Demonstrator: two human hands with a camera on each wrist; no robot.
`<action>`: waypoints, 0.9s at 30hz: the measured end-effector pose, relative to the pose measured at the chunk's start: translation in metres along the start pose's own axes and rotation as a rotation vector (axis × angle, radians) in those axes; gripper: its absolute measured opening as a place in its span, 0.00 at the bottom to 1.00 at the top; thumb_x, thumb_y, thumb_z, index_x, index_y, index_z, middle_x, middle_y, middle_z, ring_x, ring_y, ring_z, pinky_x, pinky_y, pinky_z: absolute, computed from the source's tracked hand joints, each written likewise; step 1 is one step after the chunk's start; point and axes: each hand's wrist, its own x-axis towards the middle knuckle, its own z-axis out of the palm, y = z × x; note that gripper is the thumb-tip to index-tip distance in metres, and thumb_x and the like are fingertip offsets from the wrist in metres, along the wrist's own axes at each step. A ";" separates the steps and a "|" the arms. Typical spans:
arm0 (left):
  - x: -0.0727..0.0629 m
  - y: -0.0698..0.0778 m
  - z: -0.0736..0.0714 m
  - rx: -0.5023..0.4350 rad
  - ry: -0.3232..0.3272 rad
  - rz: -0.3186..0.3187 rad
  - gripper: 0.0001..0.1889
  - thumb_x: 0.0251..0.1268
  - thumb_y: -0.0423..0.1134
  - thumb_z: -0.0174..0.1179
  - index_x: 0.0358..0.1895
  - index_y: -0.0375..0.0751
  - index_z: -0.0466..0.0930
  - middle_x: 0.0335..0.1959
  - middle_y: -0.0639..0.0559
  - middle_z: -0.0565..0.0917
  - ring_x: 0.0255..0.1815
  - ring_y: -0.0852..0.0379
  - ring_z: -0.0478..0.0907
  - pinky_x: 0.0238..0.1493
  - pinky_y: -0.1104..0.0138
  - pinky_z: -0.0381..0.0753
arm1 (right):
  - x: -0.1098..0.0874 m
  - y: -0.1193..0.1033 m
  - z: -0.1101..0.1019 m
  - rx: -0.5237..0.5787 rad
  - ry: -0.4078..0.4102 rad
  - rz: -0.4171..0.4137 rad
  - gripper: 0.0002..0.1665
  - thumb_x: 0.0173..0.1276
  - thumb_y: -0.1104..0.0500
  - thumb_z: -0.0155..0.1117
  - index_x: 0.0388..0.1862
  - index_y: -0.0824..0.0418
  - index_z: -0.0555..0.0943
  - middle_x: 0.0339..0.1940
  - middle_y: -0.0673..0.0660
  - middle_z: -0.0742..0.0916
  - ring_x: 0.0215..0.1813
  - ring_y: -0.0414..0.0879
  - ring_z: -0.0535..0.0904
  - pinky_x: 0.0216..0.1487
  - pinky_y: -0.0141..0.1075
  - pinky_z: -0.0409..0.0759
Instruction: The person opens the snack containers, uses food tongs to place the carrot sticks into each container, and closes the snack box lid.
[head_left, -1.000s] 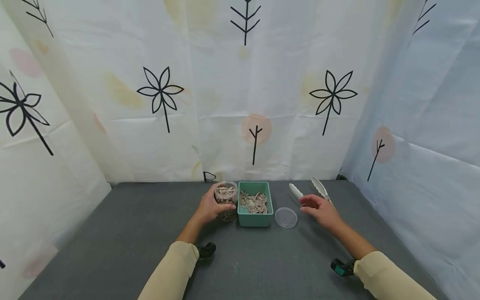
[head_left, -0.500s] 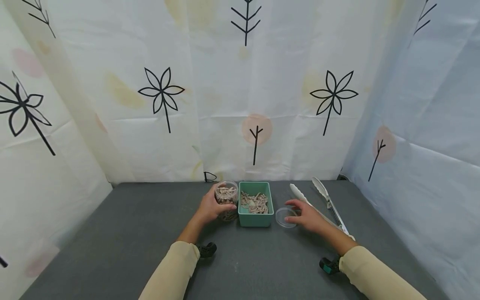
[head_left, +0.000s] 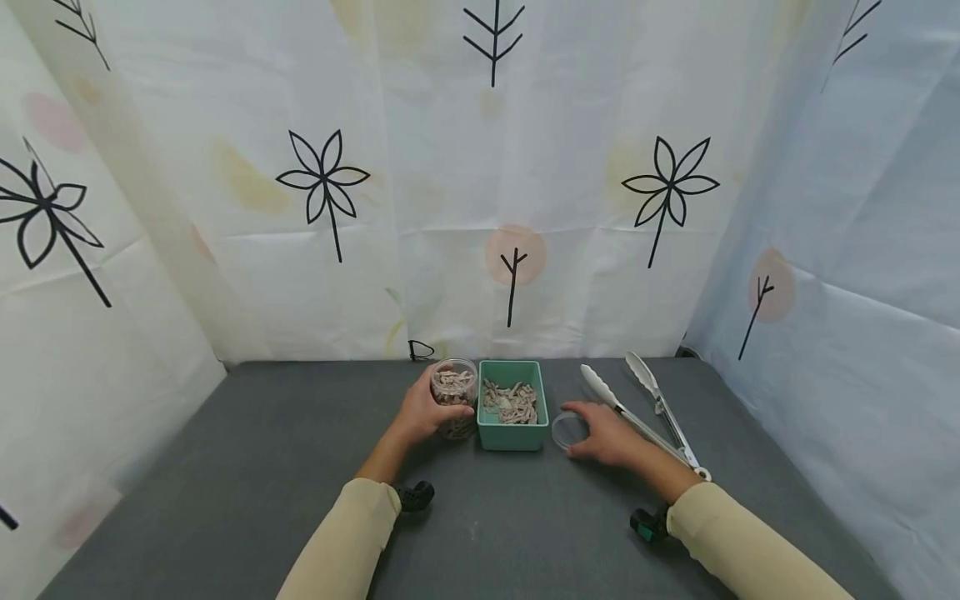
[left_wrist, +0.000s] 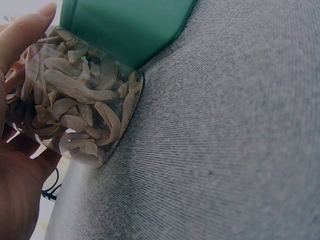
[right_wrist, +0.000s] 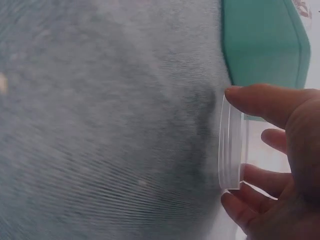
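Note:
My left hand point(head_left: 420, 415) is wrapped round a clear plastic jar point(left_wrist: 75, 95), its thumb across the near side. Brownish-grey dried strips point(left_wrist: 77, 87) fill the jar, which stands upright and lidless on the table. Against its right side is a green rectangular box point(head_left: 513, 438), with more of these strips point(head_left: 517, 404) inside. Right of the box, my right hand point(head_left: 611, 437) holds a round clear lid point(right_wrist: 231, 145) by its edge. The thumb point(right_wrist: 260, 102) is at one side of the rim and the fingertips at the opposite side, with the lid close over the table.
Metal tongs with white tips point(head_left: 678, 433) lie spread beside and behind my right forearm. Dark grey cloth covers the table point(head_left: 480, 533). A white patterned curtain point(head_left: 420, 275) closes off the back and both sides.
My right hand has come left from beside the tongs to the lid and taken hold of its edge. My left hand has kept its grip on the jar.

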 end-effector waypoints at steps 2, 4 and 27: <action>0.000 0.000 0.000 -0.005 -0.001 -0.003 0.46 0.46 0.44 0.79 0.70 0.46 0.64 0.58 0.42 0.74 0.56 0.46 0.75 0.50 0.51 0.76 | 0.002 -0.002 -0.003 -0.002 -0.016 0.001 0.44 0.50 0.58 0.80 0.67 0.64 0.72 0.59 0.64 0.79 0.58 0.60 0.74 0.53 0.56 0.72; 0.000 0.000 0.000 -0.006 -0.002 -0.002 0.46 0.46 0.44 0.78 0.70 0.46 0.63 0.58 0.41 0.74 0.56 0.46 0.75 0.50 0.52 0.76 | 0.003 -0.005 -0.009 -0.004 -0.033 -0.010 0.44 0.51 0.59 0.79 0.67 0.65 0.72 0.60 0.64 0.78 0.60 0.60 0.73 0.55 0.56 0.71; 0.000 0.002 0.000 0.011 -0.010 0.010 0.45 0.47 0.43 0.78 0.70 0.46 0.64 0.59 0.40 0.74 0.56 0.44 0.74 0.51 0.50 0.75 | 0.012 -0.055 -0.077 -0.151 -0.008 -0.147 0.32 0.61 0.55 0.73 0.63 0.62 0.76 0.62 0.63 0.78 0.65 0.62 0.69 0.60 0.56 0.68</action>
